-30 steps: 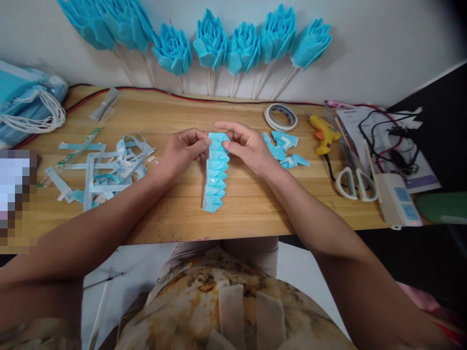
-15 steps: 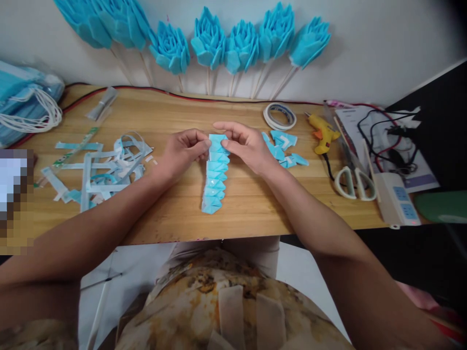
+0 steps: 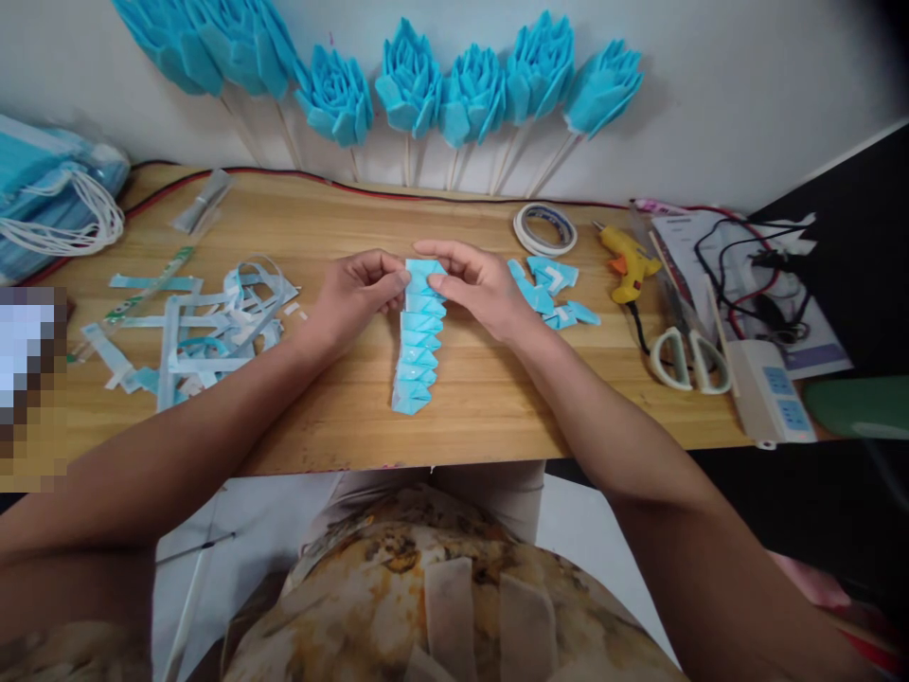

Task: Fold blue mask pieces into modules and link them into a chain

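Blue folded chain (image 3: 418, 352) lies lengthwise on the wooden worktop (image 3: 497, 417), its near end free and its far end pinched from both sides. My left grip (image 3: 359, 294) closes thumb and fingertips on the topmost piece from the left. My right grip (image 3: 479, 287) closes on the same piece from the right, fingers curled over it. Loose folded pieces (image 3: 554, 289) lie just beside my right grip, and cut strips (image 3: 199, 322) lie well off to my left.

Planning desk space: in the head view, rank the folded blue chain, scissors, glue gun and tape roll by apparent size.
Largest: folded blue chain.
Next: scissors.
Smallest: glue gun and tape roll, which look about alike, so they are not ranked.
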